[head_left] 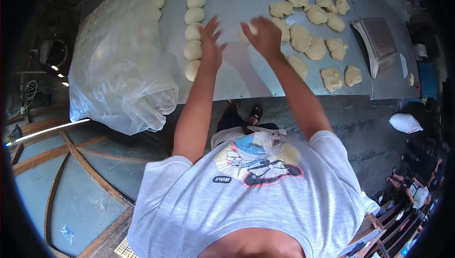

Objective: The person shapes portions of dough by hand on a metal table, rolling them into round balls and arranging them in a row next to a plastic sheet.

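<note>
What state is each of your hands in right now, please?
Left hand: open, beside the smooth dough balls.
Right hand: partly curled at a dough piece; grip cannot be told.

Top centre I've got the left hand (210, 45), fingers spread, right by a column of smooth dough balls (193, 50); can't tell if it's touching. Right hand (264, 37) is by a pale dough piece (245, 34), grip unclear to me. Lumpy dough chunks (315, 48) cover the grey table (227, 2) upper right, near a boxy device (381, 45). Big plastic sheet (123, 63) upper left.
</note>
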A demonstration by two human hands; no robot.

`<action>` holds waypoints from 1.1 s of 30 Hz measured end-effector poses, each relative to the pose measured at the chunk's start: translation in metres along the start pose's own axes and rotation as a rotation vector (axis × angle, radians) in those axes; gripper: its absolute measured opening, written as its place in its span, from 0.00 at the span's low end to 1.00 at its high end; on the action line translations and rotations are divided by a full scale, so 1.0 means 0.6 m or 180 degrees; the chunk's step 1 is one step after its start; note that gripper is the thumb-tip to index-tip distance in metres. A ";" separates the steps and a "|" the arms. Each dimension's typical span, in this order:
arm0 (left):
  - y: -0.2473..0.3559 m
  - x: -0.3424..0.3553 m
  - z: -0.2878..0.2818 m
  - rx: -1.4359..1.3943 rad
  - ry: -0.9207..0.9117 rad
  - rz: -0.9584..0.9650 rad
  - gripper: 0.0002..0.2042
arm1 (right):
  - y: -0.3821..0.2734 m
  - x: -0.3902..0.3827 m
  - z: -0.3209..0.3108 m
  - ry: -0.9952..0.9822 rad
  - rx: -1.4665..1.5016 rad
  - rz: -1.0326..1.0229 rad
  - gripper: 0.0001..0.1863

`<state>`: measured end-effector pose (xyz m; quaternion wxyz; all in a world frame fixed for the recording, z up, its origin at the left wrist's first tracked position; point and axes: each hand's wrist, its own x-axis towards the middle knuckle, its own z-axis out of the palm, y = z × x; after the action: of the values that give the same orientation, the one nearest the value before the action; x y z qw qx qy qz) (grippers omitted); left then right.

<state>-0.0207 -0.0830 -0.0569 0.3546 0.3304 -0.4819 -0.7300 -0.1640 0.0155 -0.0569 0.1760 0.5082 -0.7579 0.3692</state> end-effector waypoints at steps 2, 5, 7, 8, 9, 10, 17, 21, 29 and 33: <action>-0.046 -0.055 -0.038 -0.0267 0.1013 -0.0994 0.36 | 0.005 -0.100 0.043 -0.1513 -0.0381 0.0728 0.18; -0.111 -0.102 -0.055 -0.1143 0.1438 -0.2930 0.27 | -0.008 -0.194 0.108 -0.2167 0.1511 0.2384 0.20; -0.122 -0.086 -0.036 -0.1197 0.1346 -0.2151 0.24 | -0.035 -0.177 0.124 -0.1941 0.2334 0.2909 0.21; -0.115 -0.066 -0.018 -0.1192 0.1200 -0.1247 0.22 | -0.048 -0.144 0.117 -0.1531 0.3281 0.3314 0.23; -0.096 -0.041 -0.004 -0.1301 0.1505 -0.0905 0.20 | -0.066 -0.100 0.102 -0.1330 0.3780 0.3658 0.24; -0.065 -0.005 0.012 -0.1195 0.1759 -0.0246 0.17 | -0.072 -0.048 0.074 -0.0676 0.4290 0.3821 0.25; 0.021 -0.007 0.025 0.0508 -0.0448 0.0352 0.18 | -0.046 0.060 -0.032 0.0258 0.0592 -0.0018 0.17; -0.065 -0.081 -0.035 -0.0651 0.1542 -0.2485 0.20 | -0.017 -0.141 0.041 -0.2690 -0.0345 0.1775 0.20; 0.018 -0.031 0.041 0.0123 0.0817 0.0787 0.14 | -0.133 0.042 0.007 0.0435 0.1460 0.0747 0.21; 0.050 -0.037 0.031 0.0537 0.0010 0.1286 0.18 | -0.067 0.059 -0.037 -0.0084 0.0851 -0.0125 0.17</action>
<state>-0.0185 -0.0643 -0.0197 0.4655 0.2568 -0.5971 -0.6007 -0.1451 0.0006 -0.0042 0.1039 0.5466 -0.6941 0.4567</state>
